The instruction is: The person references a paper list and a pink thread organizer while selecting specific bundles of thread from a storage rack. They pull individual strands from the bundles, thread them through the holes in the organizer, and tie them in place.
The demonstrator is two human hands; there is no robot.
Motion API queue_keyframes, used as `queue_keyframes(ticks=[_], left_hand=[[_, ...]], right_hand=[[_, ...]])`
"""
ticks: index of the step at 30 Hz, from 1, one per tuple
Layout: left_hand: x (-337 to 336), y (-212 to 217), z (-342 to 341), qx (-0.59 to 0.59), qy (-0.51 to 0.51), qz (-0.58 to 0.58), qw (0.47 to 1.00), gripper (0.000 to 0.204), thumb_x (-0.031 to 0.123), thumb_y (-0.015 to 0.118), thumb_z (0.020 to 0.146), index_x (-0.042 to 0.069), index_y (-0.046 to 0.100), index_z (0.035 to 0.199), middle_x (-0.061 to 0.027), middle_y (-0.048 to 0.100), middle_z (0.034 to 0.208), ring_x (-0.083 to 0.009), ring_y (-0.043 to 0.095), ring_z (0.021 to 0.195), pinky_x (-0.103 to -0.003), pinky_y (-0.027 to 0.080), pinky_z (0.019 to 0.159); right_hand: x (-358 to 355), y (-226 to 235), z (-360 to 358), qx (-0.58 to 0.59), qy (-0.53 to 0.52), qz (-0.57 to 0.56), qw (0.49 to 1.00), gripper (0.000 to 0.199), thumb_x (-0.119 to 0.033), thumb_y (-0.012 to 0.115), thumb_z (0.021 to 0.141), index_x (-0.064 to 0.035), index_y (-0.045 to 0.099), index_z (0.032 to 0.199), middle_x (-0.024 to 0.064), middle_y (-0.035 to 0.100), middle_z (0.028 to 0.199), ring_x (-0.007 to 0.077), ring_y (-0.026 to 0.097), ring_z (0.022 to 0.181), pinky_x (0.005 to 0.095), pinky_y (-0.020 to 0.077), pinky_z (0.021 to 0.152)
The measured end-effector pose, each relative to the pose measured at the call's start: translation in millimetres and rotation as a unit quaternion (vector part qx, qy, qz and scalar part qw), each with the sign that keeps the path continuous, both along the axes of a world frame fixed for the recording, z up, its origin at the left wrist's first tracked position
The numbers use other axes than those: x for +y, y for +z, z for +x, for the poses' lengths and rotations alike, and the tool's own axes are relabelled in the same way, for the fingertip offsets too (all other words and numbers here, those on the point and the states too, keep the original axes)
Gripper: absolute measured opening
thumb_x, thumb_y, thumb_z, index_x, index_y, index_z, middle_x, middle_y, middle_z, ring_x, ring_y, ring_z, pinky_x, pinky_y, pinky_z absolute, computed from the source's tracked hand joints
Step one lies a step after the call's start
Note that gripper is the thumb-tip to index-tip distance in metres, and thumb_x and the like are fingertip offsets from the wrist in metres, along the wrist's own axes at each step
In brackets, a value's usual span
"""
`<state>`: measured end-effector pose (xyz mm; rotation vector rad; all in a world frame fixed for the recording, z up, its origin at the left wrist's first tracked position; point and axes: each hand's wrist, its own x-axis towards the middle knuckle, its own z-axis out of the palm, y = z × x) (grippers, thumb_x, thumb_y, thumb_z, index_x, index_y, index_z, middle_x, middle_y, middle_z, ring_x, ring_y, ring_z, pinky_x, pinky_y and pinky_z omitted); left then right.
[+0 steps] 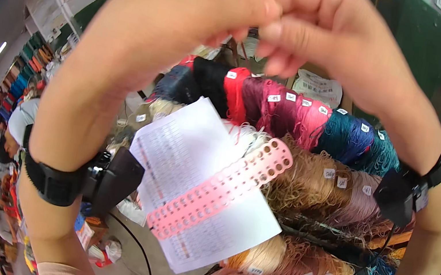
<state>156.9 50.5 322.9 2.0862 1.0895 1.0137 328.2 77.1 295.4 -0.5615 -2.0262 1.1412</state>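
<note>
Above the rows of thread skeins (307, 178), I am holding the left hand (196, 5) and right hand (331, 33) close, each grip pressed together, on what I can't tell; fine fingerwork, seemingly, calling next for steadiness.

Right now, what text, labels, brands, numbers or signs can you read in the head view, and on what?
White printed paper sheet: rows too small and blurred to read.
Small white tags on the bundles of coloured thread: handwritten marks, too small to read reliably.
White printed bag beyond the thread: printed characters, not transcribed here.
Pink perforated strip: no lettering I can make out.
</note>
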Motion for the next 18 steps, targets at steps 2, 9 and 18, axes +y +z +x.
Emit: queue_keyframes(ticks=[2,9,18], left_hand=[[-25.7,9.1,-25.5,-0.105,0.042,0.039,0.993,0.017,0.015,0.053,0.077,0.002,0.058,0.086,0.0042,0.049,0.065,0.0005,0.036,0.051,-0.014,0.027,0.046],[-91.7,11.3,-88.4,-0.306,-0.027,0.039,0.951,0.016,0.012,0.049,0.081,-0.002,0.055,0.083,0.0011,0.050,0.053,-0.0017,0.042,0.041,-0.015,0.033,0.039],[-134.5,-45.9,-137.0,-0.321,-0.037,-0.017,0.946,0.020,0.013,0.047,0.081,-0.003,0.053,0.092,0.0047,0.042,0.057,-0.0006,0.035,0.048,-0.014,0.030,0.045]], right_hand=[[-16.1,25.6,-17.9,0.010,0.029,0.088,0.996,0.015,-0.014,0.052,0.075,0.0004,0.056,0.078,0.0050,0.056,0.063,0.0087,0.052,0.055,0.0201,0.0427,0.052],[-70.2,102.8,-47.4,0.076,0.076,0.023,0.994,0.013,-0.011,0.049,0.078,0.0003,0.055,0.077,0.0070,0.054,0.063,0.0130,0.051,0.062,0.0220,0.0430,0.056],[-39.6,98.5,-32.9,0.227,-0.010,-0.009,0.974,0.013,-0.010,0.047,0.079,0.0003,0.054,0.077,0.0050,0.052,0.061,0.0104,0.046,0.052,0.0210,0.0386,0.046]])
